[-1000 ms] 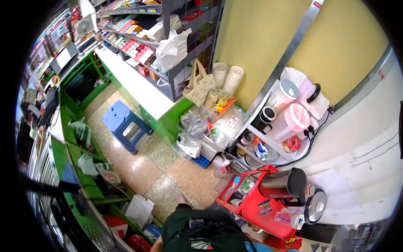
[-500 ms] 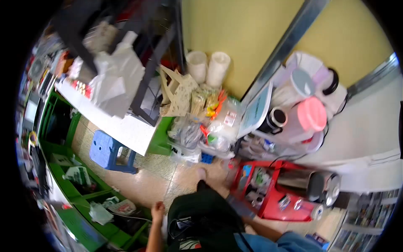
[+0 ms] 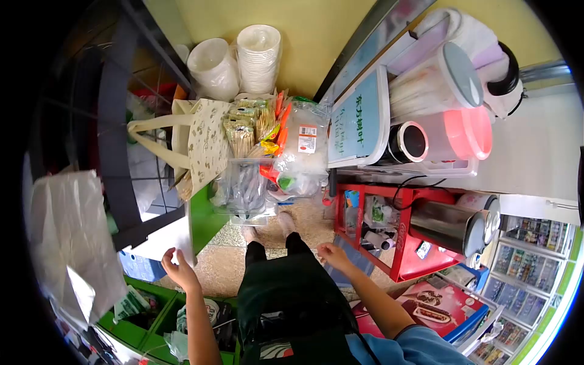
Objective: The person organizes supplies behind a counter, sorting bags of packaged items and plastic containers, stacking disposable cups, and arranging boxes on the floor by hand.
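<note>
The person's left hand (image 3: pixel 176 267) is hovering beside the corner of a white, flat-topped table (image 3: pixel 163 240), its fingers curving loosely, while the right hand (image 3: pixel 332 254) is hanging, half curled, near a red plastic rack (image 3: pixel 437 263) that is carrying a silver metal cylindrical vessel (image 3: pixel 439 224). Ahead, a cream patterned cloth bag (image 3: pixel 210 140) with long handles is standing beside clear packets of thin wooden sticks (image 3: pixel 240 139), and two stacks of round white bowls (image 3: pixel 258 64) are standing before a yellow wall (image 3: pixel 310 36).
</note>
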Demonstrator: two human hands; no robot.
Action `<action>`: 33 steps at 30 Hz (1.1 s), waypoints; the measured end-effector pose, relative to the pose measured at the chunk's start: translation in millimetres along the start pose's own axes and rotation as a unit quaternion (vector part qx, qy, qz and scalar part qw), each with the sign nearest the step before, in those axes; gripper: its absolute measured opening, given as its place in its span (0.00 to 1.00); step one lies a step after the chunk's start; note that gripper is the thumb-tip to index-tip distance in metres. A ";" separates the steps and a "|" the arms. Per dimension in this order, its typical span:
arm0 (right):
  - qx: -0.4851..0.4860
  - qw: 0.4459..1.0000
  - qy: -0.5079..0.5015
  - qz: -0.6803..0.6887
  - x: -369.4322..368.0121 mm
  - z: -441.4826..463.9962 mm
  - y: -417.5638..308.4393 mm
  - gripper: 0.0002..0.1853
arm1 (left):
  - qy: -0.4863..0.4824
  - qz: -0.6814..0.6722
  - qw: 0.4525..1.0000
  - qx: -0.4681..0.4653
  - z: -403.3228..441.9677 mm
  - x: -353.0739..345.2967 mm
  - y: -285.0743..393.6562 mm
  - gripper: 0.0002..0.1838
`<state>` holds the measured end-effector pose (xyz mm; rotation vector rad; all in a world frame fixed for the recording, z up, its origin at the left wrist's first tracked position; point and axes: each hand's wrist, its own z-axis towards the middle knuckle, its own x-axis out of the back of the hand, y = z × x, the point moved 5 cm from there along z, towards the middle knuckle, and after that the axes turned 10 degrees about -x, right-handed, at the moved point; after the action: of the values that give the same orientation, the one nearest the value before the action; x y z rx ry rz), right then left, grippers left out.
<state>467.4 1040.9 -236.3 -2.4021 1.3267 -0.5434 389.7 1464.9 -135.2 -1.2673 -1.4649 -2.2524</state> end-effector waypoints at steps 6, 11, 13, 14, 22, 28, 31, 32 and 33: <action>0.045 0.989 0.031 0.140 -6.9 81.1 -30.1 0.13 | 0.077 0.259 0.958 0.099 29.9 -26.5 -10.0 0.12; -0.076 0.926 -0.041 0.367 -7.9 125.8 -93.6 0.17 | 0.107 0.330 0.934 0.085 29.3 -26.5 -1.8 0.13; -0.109 0.866 -0.053 0.485 -10.4 143.4 -105.8 0.19 | 0.105 0.336 0.932 0.083 29.6 -28.9 -5.2 0.14; -0.127 0.834 -0.030 0.537 -9.8 150.1 -110.2 0.20 | 0.100 0.342 0.931 0.083 30.2 -28.6 -6.0 0.14; -0.211 0.753 0.057 0.621 -11.4 176.5 -116.1 0.23 | 0.086 0.363 0.924 0.078 31.3 -31.4 -6.9 0.14; -0.161 0.751 0.061 0.637 -14.7 185.0 -96.5 0.14 | 0.065 0.362 0.926 0.086 33.0 -32.3 -0.3 0.16; -0.165 0.770 0.111 0.606 -10.2 195.4 -84.3 0.09 | 0.065 0.365 0.925 0.087 32.8 -33.4 -3.8 0.15; -0.165 0.767 0.113 0.609 -9.7 196.7 -81.4 0.09 | 0.063 0.366 0.924 0.088 33.2 -33.3 -4.7 0.15; -0.146 0.769 0.102 0.614 -9.2 191.8 -87.5 0.08 | 0.060 0.366 0.925 0.085 33.4 -33.2 -3.9 0.15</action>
<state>619.2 1114.2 -363.2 -1.1067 2.7676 -0.1811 427.0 1484.5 -156.8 -1.3028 -0.8961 -1.6314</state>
